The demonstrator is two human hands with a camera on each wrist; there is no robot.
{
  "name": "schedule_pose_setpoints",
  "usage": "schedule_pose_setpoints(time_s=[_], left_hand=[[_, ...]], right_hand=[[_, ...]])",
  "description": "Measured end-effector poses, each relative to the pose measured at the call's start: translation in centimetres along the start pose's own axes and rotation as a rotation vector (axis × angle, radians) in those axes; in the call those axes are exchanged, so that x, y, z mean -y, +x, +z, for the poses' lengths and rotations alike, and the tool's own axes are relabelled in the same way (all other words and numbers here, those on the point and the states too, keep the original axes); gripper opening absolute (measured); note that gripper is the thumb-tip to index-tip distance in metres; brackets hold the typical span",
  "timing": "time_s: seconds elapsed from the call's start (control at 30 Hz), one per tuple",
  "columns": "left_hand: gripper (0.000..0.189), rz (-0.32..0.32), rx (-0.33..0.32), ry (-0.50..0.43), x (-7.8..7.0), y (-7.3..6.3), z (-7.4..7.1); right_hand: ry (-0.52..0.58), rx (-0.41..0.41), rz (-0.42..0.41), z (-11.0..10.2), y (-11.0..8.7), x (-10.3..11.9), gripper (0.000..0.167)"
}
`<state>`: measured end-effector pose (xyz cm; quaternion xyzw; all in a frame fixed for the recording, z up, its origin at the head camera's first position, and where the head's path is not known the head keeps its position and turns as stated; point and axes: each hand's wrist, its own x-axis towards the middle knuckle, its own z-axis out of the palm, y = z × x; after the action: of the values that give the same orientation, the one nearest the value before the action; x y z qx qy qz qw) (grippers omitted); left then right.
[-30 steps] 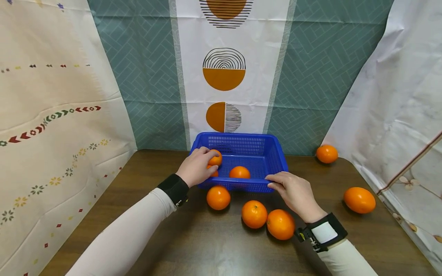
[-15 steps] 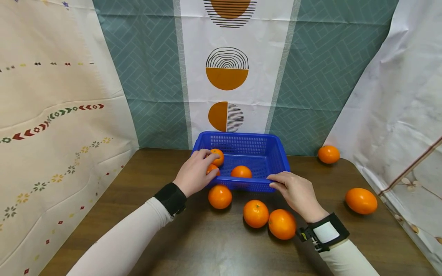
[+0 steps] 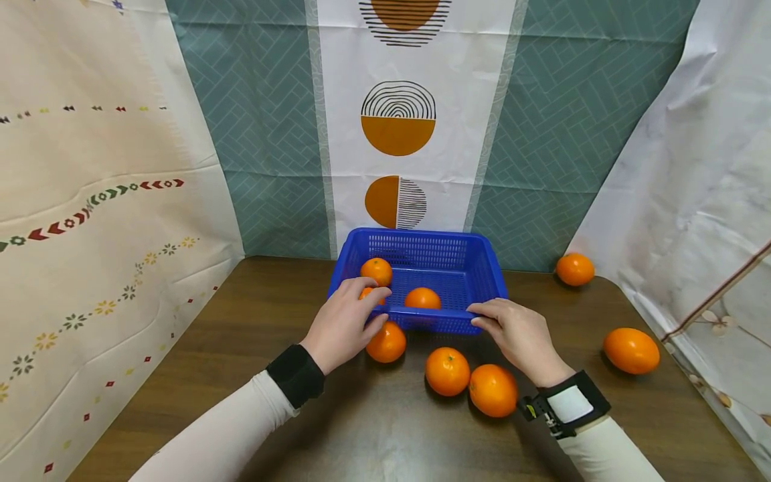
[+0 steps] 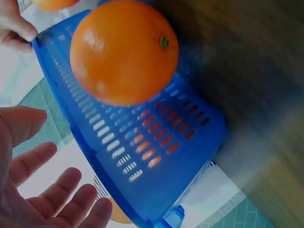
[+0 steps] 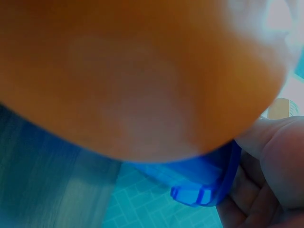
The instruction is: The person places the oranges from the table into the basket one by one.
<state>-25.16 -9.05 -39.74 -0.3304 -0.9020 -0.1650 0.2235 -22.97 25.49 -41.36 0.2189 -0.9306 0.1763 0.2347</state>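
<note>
A blue perforated plastic basket (image 3: 434,323) stands at the back of the table with three oranges in it. My right hand (image 3: 523,338) pinches its front rim near the right corner, thumb at the front. At the front left, my left hand (image 3: 342,323) hovers by the rim with fingers spread and nothing in its grasp. Its fingers overlap one orange (image 3: 365,293) inside the basket. Just outside the front wall, a loose orange (image 3: 388,343) sits beside my left thumb; the left wrist view shows this orange (image 4: 124,52) close up, stem end visible.
Two more oranges, one left (image 3: 448,371) and one right (image 3: 494,390), lie in front of my right hand. Another orange (image 3: 631,350) rests near the table's right edge, and one (image 3: 575,269) at the back right corner. Cloth hangings (image 3: 283,134) surround the wooden table (image 3: 385,442).
My left hand has drawn back from the oranges inside the basket toward the front rim, and its fingers have spread. My right hand keeps its hold on the rim.
</note>
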Motion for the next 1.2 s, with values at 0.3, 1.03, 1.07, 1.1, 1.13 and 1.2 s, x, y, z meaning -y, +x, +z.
schedule_pose_setpoints(time_s=[0.3,1.03,1.07,1.1,1.13,1.2], left_hand=[[0.043,0.059,-0.011,0.010,-1.1,-1.4,0.8],[0.057,0.144,-0.030,0.127,-3.6,-3.9,2.6],[0.057,0.147,-0.030,0.125,-3.7,-4.0,2.7],[0.057,0.150,-0.033,0.124,-3.8,-4.2,2.8],[0.056,0.151,-0.035,0.124,-3.9,-4.3,2.8],[0.055,0.153,-0.041,0.124,-4.2,-4.5,3.0]], right_hand=[[-0.009,-0.013,-0.015,0.2,0.0,-0.1,0.024],[-0.013,-0.014,-0.013,0.3,0.1,0.0,0.025],[-0.014,-0.009,-0.010,0.3,0.1,-0.1,0.025],[-0.014,-0.003,-0.007,0.3,0.1,-0.1,0.025],[-0.016,0.001,-0.004,0.3,0.1,-0.1,0.025],[-0.017,0.008,0.001,0.3,0.1,-0.1,0.025]])
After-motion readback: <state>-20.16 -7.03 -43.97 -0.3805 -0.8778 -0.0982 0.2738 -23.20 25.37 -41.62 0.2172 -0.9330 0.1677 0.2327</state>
